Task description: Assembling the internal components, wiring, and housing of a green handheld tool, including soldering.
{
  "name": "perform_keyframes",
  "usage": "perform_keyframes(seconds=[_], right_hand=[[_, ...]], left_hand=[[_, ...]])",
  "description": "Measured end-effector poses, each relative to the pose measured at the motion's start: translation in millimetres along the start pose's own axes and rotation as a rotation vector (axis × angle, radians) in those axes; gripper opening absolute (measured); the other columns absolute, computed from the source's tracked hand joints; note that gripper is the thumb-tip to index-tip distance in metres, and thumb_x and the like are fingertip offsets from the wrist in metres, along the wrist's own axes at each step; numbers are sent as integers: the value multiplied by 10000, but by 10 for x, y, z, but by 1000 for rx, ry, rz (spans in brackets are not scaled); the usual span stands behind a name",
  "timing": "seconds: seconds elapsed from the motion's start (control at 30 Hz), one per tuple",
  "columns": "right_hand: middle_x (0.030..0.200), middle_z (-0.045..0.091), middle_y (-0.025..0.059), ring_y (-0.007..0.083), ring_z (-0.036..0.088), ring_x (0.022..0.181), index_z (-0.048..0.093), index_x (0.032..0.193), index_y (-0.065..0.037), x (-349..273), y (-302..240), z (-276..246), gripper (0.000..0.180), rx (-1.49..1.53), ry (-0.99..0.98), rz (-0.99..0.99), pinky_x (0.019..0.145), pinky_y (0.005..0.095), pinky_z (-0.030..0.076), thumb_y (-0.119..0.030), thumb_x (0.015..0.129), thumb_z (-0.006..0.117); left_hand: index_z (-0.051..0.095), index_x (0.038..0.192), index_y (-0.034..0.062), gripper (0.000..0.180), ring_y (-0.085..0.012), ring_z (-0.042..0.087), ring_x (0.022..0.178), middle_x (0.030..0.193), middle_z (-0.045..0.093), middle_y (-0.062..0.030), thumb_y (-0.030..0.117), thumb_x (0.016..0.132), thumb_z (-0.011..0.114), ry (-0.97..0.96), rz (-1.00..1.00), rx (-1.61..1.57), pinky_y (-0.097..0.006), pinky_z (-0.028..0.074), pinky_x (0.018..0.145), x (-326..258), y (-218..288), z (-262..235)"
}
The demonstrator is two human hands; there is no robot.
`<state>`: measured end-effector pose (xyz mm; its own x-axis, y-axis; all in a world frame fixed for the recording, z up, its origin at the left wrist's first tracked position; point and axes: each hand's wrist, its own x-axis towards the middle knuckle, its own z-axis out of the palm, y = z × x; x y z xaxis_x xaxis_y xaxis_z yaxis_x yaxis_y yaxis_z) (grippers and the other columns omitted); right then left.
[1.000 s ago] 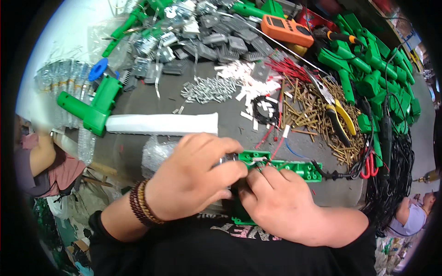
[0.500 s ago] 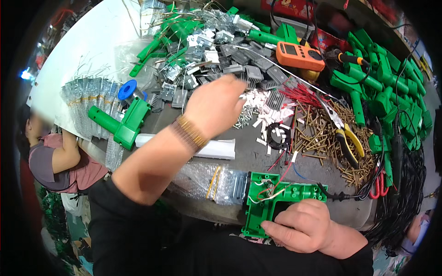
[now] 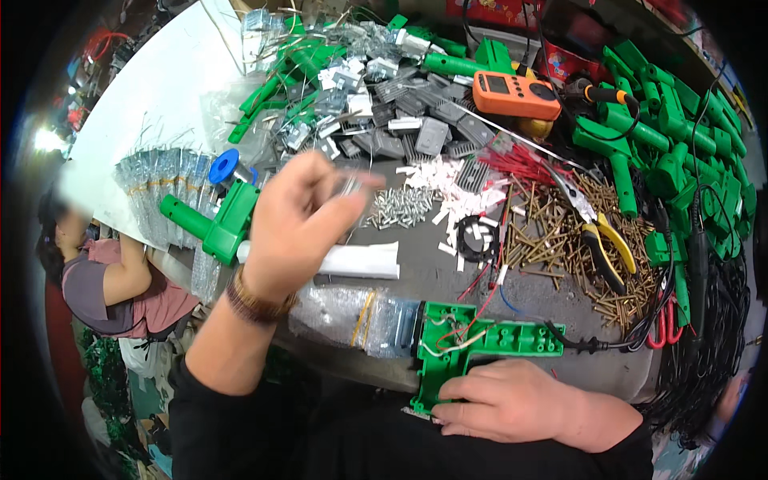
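My left hand (image 3: 294, 220), with a brown beaded bracelet on its wrist, is raised over the left middle of the bench. Its thumb and fingers pinch together on something small, greyish and blurred, whose kind I cannot make out. Closest to it lie a pile of small silver screws (image 3: 400, 206) and a white block-like strip (image 3: 360, 261). My right hand (image 3: 504, 400) grips the lower end of an open green tool housing half (image 3: 448, 364) at the bench's front edge. Red and white wires (image 3: 458, 340) run inside that housing, and a black cord (image 3: 592, 344) leaves its right end.
Grey finned parts (image 3: 416, 100) heap at the back, beside an orange multimeter (image 3: 516, 96). To the right are brass-coloured screws (image 3: 544, 232), yellow-handled pliers (image 3: 604, 248) and piled green housings (image 3: 680, 144). A solder spool (image 3: 224, 166) stands left; another person (image 3: 112, 280) sits beyond.
My left hand has drawn back left and toward me from the grey parts, now with something small in its fingers. My right hand has shifted slightly left on the green housing.
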<state>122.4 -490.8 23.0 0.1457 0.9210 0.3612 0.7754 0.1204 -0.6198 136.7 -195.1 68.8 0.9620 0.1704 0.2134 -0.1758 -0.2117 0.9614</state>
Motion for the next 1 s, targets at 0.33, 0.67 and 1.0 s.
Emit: perform_keyframes(seconds=[0.33, 0.67, 1.0], right_hand=[[955, 558, 38, 228, 614, 855, 654, 964, -99, 38, -52, -13, 181, 54, -61, 79, 714, 355, 527, -155, 801, 709], [948, 606, 44, 239, 625, 805, 704, 947, -106, -25, 20, 126, 188, 4, 70, 94, 666, 360, 514, -126, 769, 762], [964, 552, 50, 245, 600, 890, 643, 894, -75, -1, 40, 123, 131, 39, 101, 152, 734, 361, 523, -65, 763, 644]], left_hand=[[621, 1180, 43, 649, -264, 687, 963, 1128, 716, -94, 410, 689, 833, -266, 279, 405, -349, 543, 814, -1467, -134, 311], [594, 1182, 22, 651, -283, 678, 887, 1105, 721, -104, 425, 715, 800, -232, 436, 443, -360, 540, 767, -1440, -306, 366], [501, 1270, 26, 778, -287, 671, 880, 1089, 722, -139, 471, 706, 800, -210, 505, 434, -367, 539, 768, -1365, -424, 394]])
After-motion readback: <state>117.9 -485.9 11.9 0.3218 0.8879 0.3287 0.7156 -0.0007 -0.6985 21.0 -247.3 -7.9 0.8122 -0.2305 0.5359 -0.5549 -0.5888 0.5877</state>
